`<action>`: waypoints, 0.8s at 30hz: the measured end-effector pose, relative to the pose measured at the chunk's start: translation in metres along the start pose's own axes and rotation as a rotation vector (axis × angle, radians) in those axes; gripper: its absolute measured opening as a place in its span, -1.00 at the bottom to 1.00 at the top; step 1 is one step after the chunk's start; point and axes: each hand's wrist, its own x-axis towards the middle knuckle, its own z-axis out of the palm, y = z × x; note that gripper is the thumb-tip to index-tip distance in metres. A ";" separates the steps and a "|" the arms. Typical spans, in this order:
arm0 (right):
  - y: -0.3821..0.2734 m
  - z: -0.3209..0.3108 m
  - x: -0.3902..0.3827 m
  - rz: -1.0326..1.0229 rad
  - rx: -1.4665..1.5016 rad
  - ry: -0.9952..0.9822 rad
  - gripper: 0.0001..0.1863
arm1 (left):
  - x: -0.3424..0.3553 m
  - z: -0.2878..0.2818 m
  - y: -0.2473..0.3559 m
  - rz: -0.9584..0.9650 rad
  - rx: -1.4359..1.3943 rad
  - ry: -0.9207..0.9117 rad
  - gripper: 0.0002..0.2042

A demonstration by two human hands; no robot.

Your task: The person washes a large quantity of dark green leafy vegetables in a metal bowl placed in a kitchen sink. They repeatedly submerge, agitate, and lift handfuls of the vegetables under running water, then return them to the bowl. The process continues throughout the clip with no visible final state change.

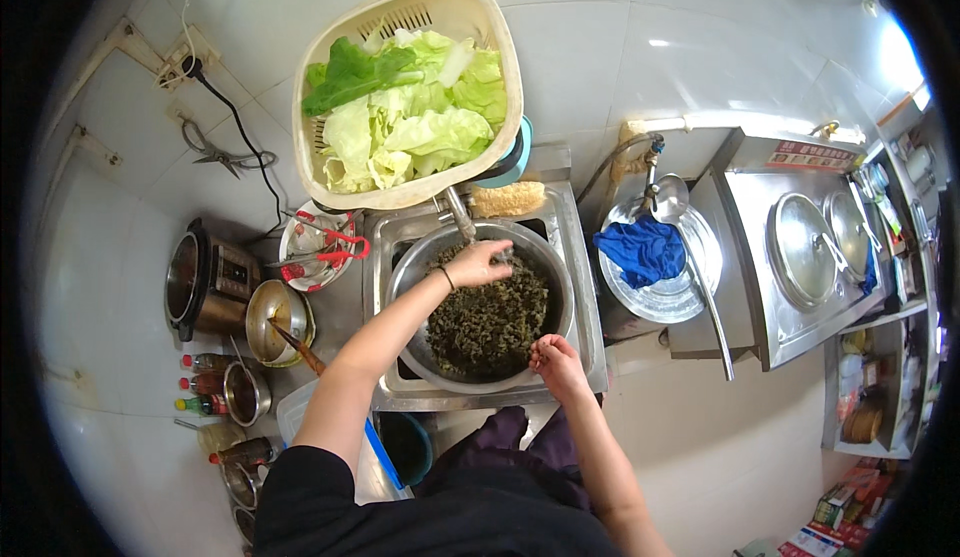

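A large metal basin [560, 287] sits in the sink and holds a heap of dark, chopped leafy greens [485, 322]. My left hand [478, 264] reaches over the far side of the basin, just below the faucet [460, 215], with its fingers loosely stretched out and a watery glint at their tips. Close to the basin's near right rim is my right hand [558, 364], its fingers pinched together. Whatever the pinch holds, if anything, is too small to make out.
Behind the sink, a cream plastic basket [308, 122] holds cabbage leaves. A loofah-like scrubber [508, 199] lies at the sink's back edge. To the right, a blue cloth [640, 252] and a long ladle [705, 297] rest on a lidded pot. A cooker [215, 282] and several bottles stand left.
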 end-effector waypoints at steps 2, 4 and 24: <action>0.000 -0.004 0.002 -0.001 -0.022 -0.007 -0.96 | -0.012 -0.007 0.033 0.106 0.487 -0.026 -0.53; 0.001 -0.006 0.003 -0.004 0.003 -0.012 -0.97 | -0.017 -0.009 0.042 0.124 0.554 -0.049 -0.66; -0.003 0.000 0.002 0.034 -0.018 0.039 -0.94 | 0.001 -0.022 -0.019 -0.158 -0.834 -0.297 -0.60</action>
